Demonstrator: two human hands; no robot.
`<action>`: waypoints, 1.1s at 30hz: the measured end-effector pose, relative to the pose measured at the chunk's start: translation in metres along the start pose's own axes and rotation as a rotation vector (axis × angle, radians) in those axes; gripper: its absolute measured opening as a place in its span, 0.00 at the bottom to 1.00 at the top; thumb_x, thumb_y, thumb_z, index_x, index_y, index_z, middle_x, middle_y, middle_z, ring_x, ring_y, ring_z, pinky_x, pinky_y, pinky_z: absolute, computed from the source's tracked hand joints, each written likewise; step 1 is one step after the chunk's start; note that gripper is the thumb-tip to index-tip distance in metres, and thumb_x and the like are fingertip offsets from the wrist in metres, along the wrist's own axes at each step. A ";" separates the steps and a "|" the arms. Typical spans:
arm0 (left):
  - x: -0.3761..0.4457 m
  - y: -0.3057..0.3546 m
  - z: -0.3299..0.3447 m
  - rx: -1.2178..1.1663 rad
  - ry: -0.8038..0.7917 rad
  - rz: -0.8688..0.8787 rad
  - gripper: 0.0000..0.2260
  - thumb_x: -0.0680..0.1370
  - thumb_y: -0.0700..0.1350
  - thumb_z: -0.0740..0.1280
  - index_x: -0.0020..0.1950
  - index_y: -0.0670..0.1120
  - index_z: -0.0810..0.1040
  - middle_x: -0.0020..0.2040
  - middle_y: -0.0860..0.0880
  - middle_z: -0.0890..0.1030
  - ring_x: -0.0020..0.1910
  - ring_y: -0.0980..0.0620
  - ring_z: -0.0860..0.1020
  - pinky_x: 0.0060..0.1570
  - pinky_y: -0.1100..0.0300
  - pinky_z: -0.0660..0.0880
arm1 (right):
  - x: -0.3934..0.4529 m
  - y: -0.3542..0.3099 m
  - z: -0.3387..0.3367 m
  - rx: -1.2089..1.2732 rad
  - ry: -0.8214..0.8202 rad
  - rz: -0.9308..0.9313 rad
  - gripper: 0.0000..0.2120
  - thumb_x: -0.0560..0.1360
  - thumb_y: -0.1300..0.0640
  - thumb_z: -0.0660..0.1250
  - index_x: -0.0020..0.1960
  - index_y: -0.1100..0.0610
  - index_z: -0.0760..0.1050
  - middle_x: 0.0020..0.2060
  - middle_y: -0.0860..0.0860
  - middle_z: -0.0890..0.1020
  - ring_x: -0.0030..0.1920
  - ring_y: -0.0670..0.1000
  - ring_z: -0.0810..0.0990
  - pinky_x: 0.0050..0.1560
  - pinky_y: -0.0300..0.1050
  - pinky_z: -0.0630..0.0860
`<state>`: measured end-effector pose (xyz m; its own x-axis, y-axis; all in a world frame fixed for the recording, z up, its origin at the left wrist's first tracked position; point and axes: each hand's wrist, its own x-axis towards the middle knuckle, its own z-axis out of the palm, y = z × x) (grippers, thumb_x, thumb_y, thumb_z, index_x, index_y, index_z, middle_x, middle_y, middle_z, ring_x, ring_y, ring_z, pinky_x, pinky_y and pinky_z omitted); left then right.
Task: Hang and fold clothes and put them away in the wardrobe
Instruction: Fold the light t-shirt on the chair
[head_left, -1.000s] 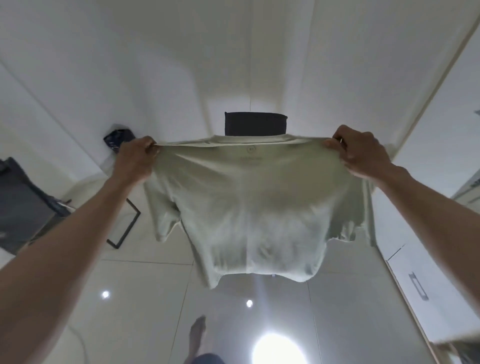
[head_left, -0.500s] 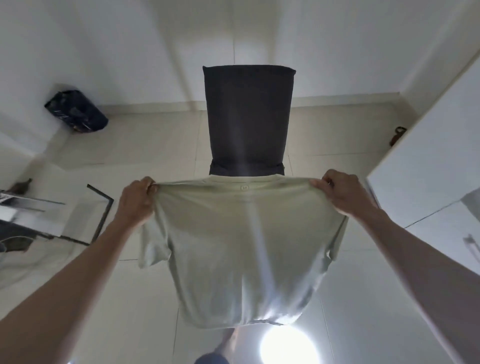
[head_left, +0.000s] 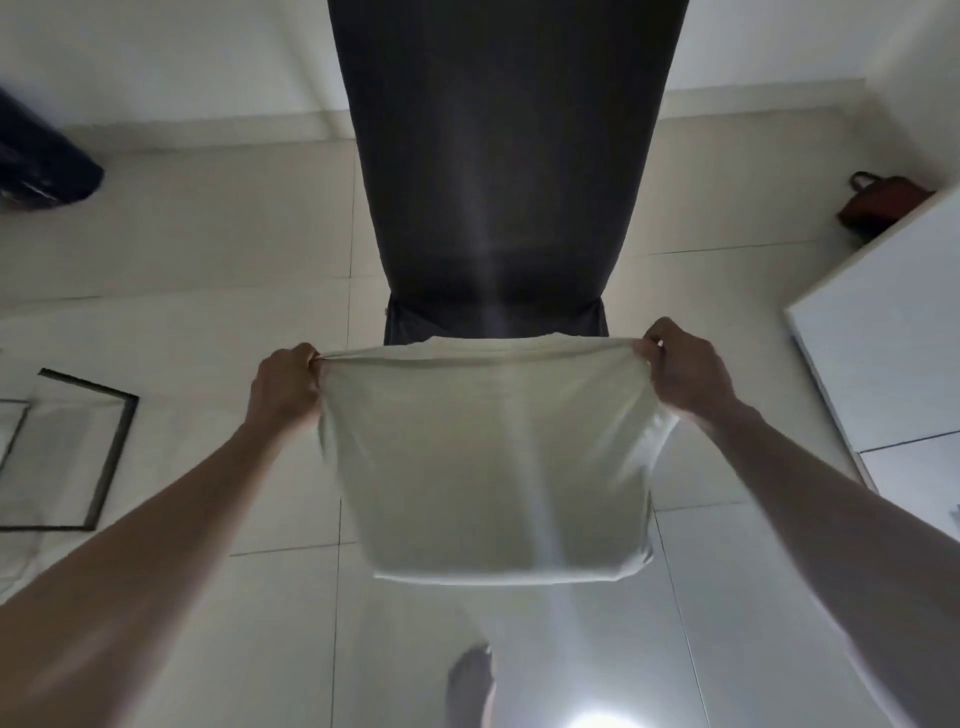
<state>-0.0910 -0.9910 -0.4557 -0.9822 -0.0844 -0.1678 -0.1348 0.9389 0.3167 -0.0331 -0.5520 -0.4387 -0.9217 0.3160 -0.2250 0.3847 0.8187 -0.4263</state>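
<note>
A pale green T-shirt (head_left: 488, 457) hangs in front of me, stretched flat between both hands above the floor. My left hand (head_left: 285, 387) grips its top left corner at the shoulder. My right hand (head_left: 683, 371) grips the top right corner. The shirt's top edge lies against the near end of a long dark grey padded surface (head_left: 498, 171) that runs away from me. The sleeves are out of sight behind the cloth.
Glossy beige floor tiles (head_left: 218, 249) lie all round. A dark bag (head_left: 41, 161) sits at the far left and a reddish-brown bag (head_left: 883, 202) at the far right. A white cabinet (head_left: 883, 338) stands at right. A black frame (head_left: 104, 457) lies at left.
My view has tipped downward and the dark surface now fills the top. Both hands have lowered the shirt toward that surface's near end, and the sleeves no longer show.
</note>
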 end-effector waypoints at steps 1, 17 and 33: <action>0.010 0.002 0.003 0.003 -0.005 -0.005 0.10 0.83 0.41 0.59 0.50 0.37 0.78 0.50 0.33 0.80 0.52 0.33 0.77 0.47 0.48 0.71 | 0.009 -0.003 0.002 -0.022 0.010 0.008 0.10 0.84 0.47 0.56 0.50 0.51 0.70 0.42 0.52 0.77 0.45 0.59 0.75 0.45 0.51 0.70; 0.106 0.023 0.094 0.188 -0.056 -0.162 0.13 0.82 0.43 0.56 0.57 0.45 0.78 0.54 0.42 0.77 0.54 0.38 0.77 0.48 0.50 0.71 | 0.119 0.002 0.084 -0.364 0.078 0.084 0.10 0.84 0.52 0.53 0.55 0.54 0.71 0.45 0.54 0.74 0.51 0.61 0.74 0.46 0.52 0.65; -0.014 0.011 0.130 0.101 -0.291 0.118 0.18 0.82 0.48 0.61 0.72 0.49 0.67 0.73 0.43 0.65 0.70 0.39 0.67 0.63 0.45 0.70 | -0.027 -0.015 0.137 -0.079 -0.055 0.181 0.22 0.82 0.47 0.59 0.75 0.49 0.64 0.70 0.53 0.68 0.69 0.58 0.66 0.61 0.56 0.71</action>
<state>-0.0617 -0.9358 -0.5710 -0.9099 0.1118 -0.3995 0.0053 0.9661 0.2583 -0.0068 -0.6382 -0.5460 -0.8328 0.4365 -0.3404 0.5370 0.7865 -0.3051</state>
